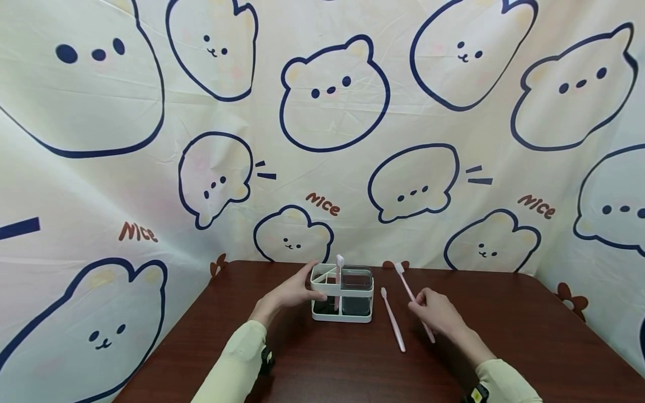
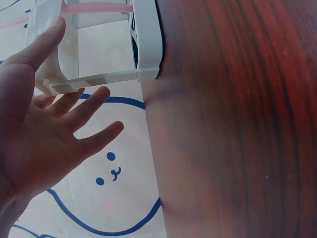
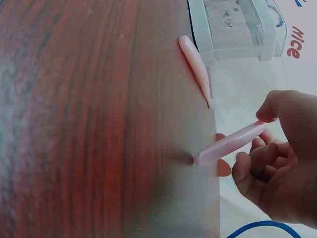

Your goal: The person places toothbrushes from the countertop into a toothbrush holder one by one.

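Backdrop (image 1: 332,168) with cartoon bears behind, dark wood table (image 1: 312,369) in front. Right hand (image 1: 439,313) pinches a pink toothbrush (image 1: 406,286) between thumb and fingers, right of the holder (image 1: 353,293). Left hand (image 1: 292,288) clasps the holder's left side, thumb in front, fingers behind, outer fingers loose.

Step looks like taking up a brush while steadying the holder. Next move probably calls for carrying it left, turning it head-up and lowering it into a compartment.

Held brush: head points to the back, slightly left; handle end toward the person, slightly right. Long axis slants; can't tell if the handle end touches wood. The loose toothbrush (image 1: 393,322) lies between holder and right hand, roughly parallel, head also backward. The stored toothbrush (image 1: 340,261) stands near upright in the holder, head up.
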A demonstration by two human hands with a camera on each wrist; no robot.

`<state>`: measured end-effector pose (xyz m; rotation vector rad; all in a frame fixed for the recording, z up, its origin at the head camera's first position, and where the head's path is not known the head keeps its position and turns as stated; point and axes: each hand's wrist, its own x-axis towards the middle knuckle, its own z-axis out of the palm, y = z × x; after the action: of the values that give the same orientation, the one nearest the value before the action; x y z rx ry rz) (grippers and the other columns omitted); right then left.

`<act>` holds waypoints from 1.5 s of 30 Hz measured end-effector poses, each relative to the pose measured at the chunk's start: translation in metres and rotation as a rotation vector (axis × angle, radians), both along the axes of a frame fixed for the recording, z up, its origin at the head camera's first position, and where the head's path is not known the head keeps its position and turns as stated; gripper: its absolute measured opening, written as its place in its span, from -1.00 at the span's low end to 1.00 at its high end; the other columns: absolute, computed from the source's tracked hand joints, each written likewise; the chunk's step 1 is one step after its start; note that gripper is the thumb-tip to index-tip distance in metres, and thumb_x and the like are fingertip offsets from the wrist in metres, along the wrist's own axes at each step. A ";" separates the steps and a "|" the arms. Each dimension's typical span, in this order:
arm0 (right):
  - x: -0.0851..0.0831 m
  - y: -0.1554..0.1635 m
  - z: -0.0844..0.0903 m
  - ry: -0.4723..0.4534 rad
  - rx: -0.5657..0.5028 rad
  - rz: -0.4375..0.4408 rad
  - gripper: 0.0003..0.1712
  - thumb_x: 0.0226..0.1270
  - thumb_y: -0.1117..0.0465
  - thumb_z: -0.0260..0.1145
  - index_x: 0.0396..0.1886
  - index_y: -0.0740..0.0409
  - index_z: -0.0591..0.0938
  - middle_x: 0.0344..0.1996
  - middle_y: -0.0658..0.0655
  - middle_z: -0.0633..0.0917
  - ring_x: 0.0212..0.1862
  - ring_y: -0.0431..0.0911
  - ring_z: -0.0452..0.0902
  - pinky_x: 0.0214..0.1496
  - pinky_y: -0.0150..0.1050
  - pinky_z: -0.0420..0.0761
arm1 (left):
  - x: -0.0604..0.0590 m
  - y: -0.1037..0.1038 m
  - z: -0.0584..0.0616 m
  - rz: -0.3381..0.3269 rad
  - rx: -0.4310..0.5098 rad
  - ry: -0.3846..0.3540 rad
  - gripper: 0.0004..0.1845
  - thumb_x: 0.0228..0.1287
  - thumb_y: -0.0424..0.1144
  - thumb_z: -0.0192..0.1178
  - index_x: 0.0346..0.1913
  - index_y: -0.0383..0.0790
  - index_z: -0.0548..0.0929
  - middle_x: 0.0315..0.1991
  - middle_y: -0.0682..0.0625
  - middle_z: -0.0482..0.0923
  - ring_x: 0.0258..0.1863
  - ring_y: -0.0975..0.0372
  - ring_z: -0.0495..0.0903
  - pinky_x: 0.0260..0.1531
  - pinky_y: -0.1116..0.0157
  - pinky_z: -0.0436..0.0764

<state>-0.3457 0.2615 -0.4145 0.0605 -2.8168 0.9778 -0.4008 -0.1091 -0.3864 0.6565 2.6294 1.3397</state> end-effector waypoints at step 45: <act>-0.002 -0.053 0.055 0.280 -0.224 0.241 -0.74 0.39 0.29 0.24 0.00 -0.04 0.47 -0.47 0.11 0.57 -0.73 -0.03 0.46 -0.74 -0.19 0.52 | -0.001 -0.001 0.000 -0.028 0.017 -0.001 -0.09 0.19 -0.13 0.43 0.51 0.03 0.12 0.29 -0.10 0.36 0.20 0.03 0.39 0.35 -0.24 0.28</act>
<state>-0.3472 0.2082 -0.3596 0.4795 -2.4693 1.2228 -0.4019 -0.1102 -0.3868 0.6929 2.6008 1.3560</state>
